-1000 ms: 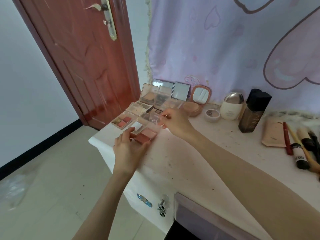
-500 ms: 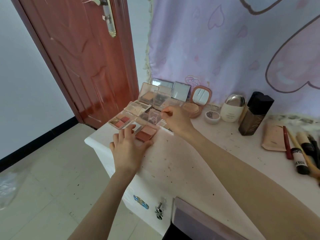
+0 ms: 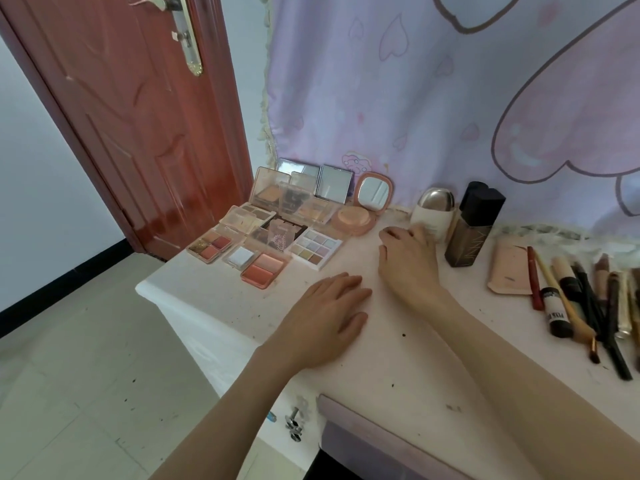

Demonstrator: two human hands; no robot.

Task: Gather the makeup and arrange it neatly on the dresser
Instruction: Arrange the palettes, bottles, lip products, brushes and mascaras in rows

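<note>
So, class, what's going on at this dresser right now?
A person is tidying makeup on a white dresser top. Open eyeshadow and blush palettes sit grouped at the far left corner. The left hand rests flat on the surface, holding nothing. The right hand reaches toward a cream jar with a gold lid, beside a tall dark foundation bottle. Brushes and pencils lie in a row at the right.
</note>
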